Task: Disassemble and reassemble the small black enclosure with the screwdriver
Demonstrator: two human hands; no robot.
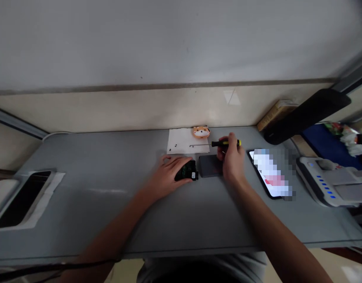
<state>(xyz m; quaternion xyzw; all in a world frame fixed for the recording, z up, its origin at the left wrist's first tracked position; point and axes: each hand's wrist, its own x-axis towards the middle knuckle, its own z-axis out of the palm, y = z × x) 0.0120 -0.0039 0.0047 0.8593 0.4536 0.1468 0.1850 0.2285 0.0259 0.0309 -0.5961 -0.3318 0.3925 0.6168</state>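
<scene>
My right hand (232,159) is closed around a black-and-yellow screwdriver (225,143) whose thin shaft points left over a white paper sheet (181,141). My left hand (170,173) lies over a small black device with a green circuit board (186,171), fingers curled on it. Between my hands rests a flat grey rectangular cover (209,166). Tiny dark screws (173,147) sit on the paper.
An orange-and-white animal figure (201,132) stands at the paper's far corner. A lit phone (271,173) lies to the right, a white device with blue lights (328,181) beyond it. A dark phone on white paper (23,198) lies far left. A black lamp head (307,114) hangs at right.
</scene>
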